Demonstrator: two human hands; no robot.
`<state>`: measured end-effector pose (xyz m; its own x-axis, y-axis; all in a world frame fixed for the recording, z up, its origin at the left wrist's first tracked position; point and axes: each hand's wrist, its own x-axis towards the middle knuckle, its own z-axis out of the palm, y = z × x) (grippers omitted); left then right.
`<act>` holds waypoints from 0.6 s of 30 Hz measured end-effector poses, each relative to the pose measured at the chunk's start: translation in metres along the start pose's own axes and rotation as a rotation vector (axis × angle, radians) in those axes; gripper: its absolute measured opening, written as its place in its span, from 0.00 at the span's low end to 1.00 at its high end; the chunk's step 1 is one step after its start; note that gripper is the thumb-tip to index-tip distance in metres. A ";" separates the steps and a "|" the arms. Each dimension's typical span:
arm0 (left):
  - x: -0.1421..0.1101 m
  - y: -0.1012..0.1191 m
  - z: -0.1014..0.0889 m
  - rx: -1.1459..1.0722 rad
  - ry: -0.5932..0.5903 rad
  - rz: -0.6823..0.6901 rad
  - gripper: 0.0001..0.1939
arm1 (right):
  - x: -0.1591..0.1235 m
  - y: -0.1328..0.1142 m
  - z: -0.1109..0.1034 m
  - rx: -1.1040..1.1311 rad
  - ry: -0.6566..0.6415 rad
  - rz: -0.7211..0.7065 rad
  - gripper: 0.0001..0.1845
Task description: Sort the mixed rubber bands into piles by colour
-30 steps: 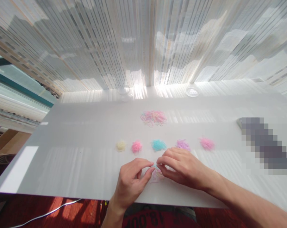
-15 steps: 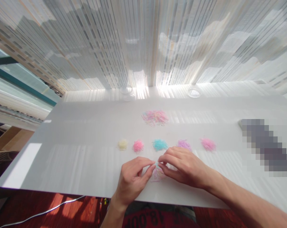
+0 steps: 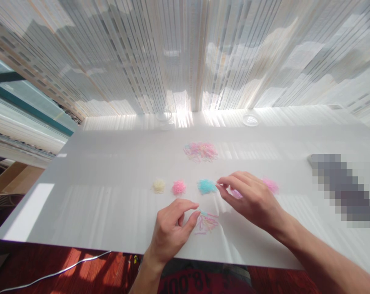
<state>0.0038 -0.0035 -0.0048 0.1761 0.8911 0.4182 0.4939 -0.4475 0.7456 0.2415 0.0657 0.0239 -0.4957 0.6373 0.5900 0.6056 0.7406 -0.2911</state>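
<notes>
My right hand is pinched closed at the right edge of a turquoise pile of thin, band-like strands. Whatever sits between its fingertips is too small to make out. My left hand rests low over the table, thumb and forefinger parted, beside a loose mixed cluster of strands in pink, purple, yellow and turquoise. A purple pile is partly covered by my right hand, and a pink pile shows just beyond it. Left of the turquoise lie a coral-pink pile and a pale yellow pile.
A larger mixed-colour pile lies farther back on the white table. Along the far edge, by the curtain, stand a clear container and a round clear lid. A pixelated object is at the right.
My right hand has moved up from the mixed cluster to the turquoise pile. My left thumb and forefinger have parted, staying near the cluster, which is now more exposed.
</notes>
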 end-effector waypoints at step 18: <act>0.002 0.001 0.002 0.014 -0.013 0.021 0.06 | -0.006 0.006 0.013 -0.030 -0.104 0.107 0.07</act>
<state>0.0061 -0.0022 -0.0040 0.1973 0.8824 0.4272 0.5017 -0.4652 0.7293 0.2403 0.0686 0.0091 -0.4885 0.7320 0.4749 0.6760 0.6616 -0.3245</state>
